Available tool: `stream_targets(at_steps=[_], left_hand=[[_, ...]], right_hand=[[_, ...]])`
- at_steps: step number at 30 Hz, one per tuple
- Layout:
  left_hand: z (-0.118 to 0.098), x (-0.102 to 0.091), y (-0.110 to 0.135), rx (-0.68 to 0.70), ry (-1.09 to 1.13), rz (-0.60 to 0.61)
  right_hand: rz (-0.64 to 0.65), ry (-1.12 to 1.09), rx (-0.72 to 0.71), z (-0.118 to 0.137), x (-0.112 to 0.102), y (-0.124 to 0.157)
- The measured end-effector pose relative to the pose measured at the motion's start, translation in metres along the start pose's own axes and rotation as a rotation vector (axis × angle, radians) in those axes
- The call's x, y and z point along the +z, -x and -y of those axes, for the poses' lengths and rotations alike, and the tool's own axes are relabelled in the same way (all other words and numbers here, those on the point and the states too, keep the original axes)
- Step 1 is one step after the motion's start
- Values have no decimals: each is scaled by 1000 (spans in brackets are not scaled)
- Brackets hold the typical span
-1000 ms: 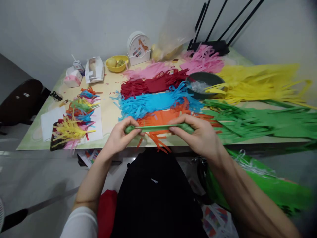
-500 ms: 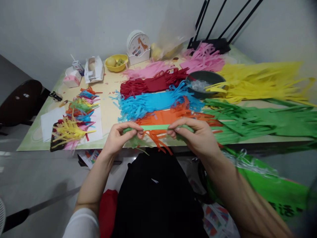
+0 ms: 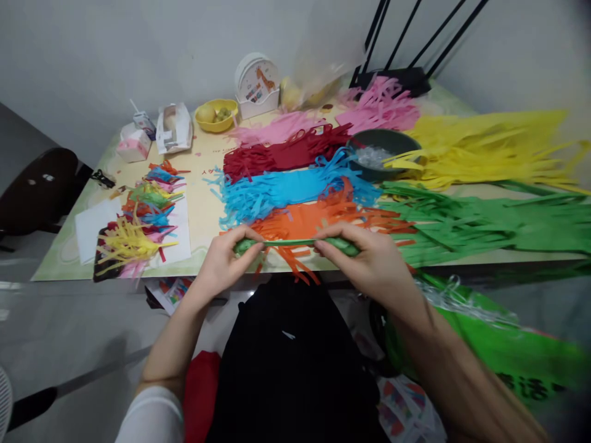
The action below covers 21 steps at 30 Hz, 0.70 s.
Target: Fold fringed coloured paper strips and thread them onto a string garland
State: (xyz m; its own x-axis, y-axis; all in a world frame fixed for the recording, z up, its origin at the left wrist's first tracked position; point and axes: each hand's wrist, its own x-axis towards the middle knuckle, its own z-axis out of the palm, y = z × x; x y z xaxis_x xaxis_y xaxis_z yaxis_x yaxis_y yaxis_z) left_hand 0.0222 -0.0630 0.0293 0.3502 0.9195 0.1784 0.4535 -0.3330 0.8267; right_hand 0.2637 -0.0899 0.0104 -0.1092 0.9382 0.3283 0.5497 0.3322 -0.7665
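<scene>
A narrow, rolled strip of green fringed paper (image 3: 290,243) stretches level between my hands above the table's front edge. My left hand (image 3: 233,255) pinches its left end and my right hand (image 3: 355,249) pinches the other, thumbs towards me. Bunched green fringe shows inside both hands. Right behind the strip lies orange fringed paper (image 3: 302,221), some of its strands hanging over the edge. Beyond it are blue fringed paper (image 3: 290,186) and dark red fringed paper (image 3: 290,154). Green fringed paper (image 3: 489,224) spreads out to the right of my right hand.
Finished-looking multicoloured tassels (image 3: 148,206) lie on white sheets at the left. A dark bowl (image 3: 392,144) holds clear plastic bits. Yellow fringed paper (image 3: 489,144) covers the back right. Along the wall stand a yellow fruit bowl (image 3: 217,126) and a giraffe-print holder (image 3: 258,107). A green bag (image 3: 521,351) hangs below the table.
The green strip has turned between my fingers and looks thinner and more tightly rolled. Its loose strands below my left hand no longer show. Both hands stay in nearly the same place.
</scene>
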Motion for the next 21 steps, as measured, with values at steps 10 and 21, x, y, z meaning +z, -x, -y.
stream_targets(at_steps=[10,21], left_hand=[[15,12,-1,-218,706,1],[24,3,3,-169,651,123]], right_hand=[[-17,-663,237,-13,14,-3],[77,-587,78,-14,10,-6]])
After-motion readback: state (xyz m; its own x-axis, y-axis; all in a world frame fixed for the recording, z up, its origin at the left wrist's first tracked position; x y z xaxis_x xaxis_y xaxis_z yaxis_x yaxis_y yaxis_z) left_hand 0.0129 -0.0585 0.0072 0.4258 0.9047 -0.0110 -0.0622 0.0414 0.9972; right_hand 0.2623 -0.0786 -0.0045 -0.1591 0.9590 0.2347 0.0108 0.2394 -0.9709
